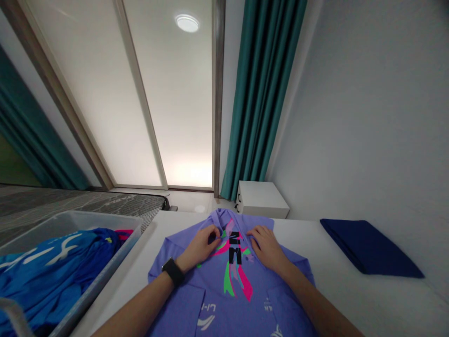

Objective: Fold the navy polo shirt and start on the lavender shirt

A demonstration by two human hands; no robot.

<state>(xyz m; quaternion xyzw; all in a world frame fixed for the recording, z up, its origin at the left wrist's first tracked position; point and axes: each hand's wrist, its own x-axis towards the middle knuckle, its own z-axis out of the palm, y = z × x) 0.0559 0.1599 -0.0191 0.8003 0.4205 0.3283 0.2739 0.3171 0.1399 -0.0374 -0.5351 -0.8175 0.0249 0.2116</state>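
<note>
A purple shirt (189, 285) with a pink, green and black print lies spread on a white table, its collar at the far end. White lettering and logos show on its near part. My left hand (203, 241), with a black watch (173, 272) on the wrist, pinches the fabric left of the print, thumb and fingers forming a loop. On the opposite side of the print, my right hand (267, 245) has its fingers bent and its thumb tucked in, gripping a fold of the same shirt below the collar.
To the left stands a clear plastic bin (135, 229) holding blue clothes (70, 262). A folded navy cloth (372, 248) lies on the white table (347, 285) at right, near the wall. Beyond the table are a white cabinet (263, 199) and a green curtain (261, 103).
</note>
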